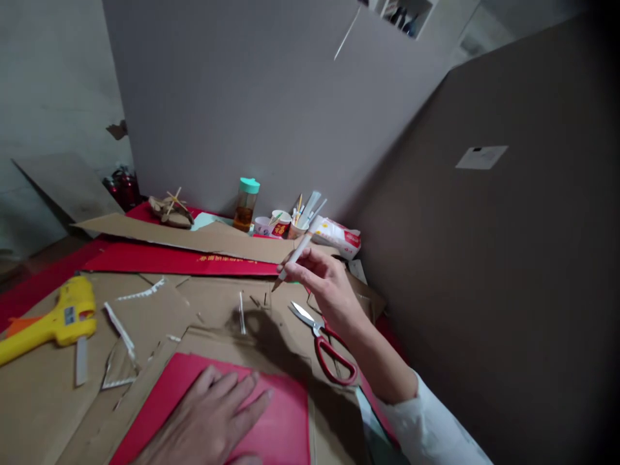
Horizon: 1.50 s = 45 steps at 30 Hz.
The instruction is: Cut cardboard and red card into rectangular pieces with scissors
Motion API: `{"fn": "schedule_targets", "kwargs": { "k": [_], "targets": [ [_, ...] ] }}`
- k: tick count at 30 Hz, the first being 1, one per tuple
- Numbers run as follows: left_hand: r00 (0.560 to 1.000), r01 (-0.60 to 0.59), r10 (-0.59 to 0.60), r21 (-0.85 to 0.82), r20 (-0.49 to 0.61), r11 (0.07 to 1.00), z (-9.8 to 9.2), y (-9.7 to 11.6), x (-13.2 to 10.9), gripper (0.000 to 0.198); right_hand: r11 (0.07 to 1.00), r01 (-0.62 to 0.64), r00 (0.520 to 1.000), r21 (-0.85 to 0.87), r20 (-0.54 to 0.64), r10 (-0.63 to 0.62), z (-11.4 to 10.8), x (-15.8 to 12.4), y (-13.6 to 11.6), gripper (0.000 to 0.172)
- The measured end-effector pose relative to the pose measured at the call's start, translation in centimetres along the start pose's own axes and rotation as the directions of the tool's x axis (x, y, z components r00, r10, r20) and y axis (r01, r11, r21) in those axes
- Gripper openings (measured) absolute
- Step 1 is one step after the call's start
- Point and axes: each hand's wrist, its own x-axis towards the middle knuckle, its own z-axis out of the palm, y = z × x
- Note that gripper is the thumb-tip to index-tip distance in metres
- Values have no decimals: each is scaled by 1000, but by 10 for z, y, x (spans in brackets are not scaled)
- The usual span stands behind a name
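Spread flat, the left hand (pixel 213 413) pins a red card sheet (pixel 285 429) on the cardboard-covered counter (pixel 39 413) while the right hand (pixel 329 290) pinches a white pencil (pixel 296 253) beyond the sheet, red-handled scissors (pixel 322 339) just right of it; steady pressure should stop the sheet slipping.

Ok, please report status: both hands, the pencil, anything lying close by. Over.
Left hand open, flat on red sheet. Right hand grips pencil, tip above the cardboard. Red-handled scissors lie beside the right wrist; yellow glue gun far left.
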Motion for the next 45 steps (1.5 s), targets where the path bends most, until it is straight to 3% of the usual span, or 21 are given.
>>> {"fn": "schedule_targets", "kwargs": {
  "k": [1,3,6,12,16,21,25,31,39,43,45],
  "targets": [
    [999,-40,39,-15,-19,999,-3,1,0,42,997,-28,1000,78,16,27,4,-11,-5,21],
    [999,16,-17,-18,-38,1000,-11,4,1,37,958,-101,995,268,50,91,10,-30,-12,14],
    [998,58,-58,-57,6,997,-20,9,4,34,824,-195,981,532,109,162,16,-51,-15,6],
    [989,75,-57,-131,135,989,-27,14,13,42,715,-340,931,611,114,345,34,-71,3,6],
    [991,105,-86,-200,103,974,-30,16,17,37,708,-409,905,576,158,394,52,-73,20,3],
    [977,118,-69,-240,204,964,-33,15,24,39,791,-428,903,437,172,393,67,-61,30,4],
    [972,146,-97,-226,216,963,-25,17,25,47,834,-422,905,355,220,364,73,-46,29,3],
    [978,131,-93,-203,187,970,-16,17,23,31,859,-417,903,297,247,352,86,-34,23,2],
    [988,119,-96,-204,121,972,-12,16,25,30,854,-440,886,278,288,363,89,-31,15,2],
    [993,120,-116,-234,34,965,-11,17,24,29,855,-441,883,274,305,357,90,-32,13,3],
    [992,126,-118,-233,48,964,-12,17,24,28,861,-431,886,271,307,347,91,-31,13,3]
  ]
}}
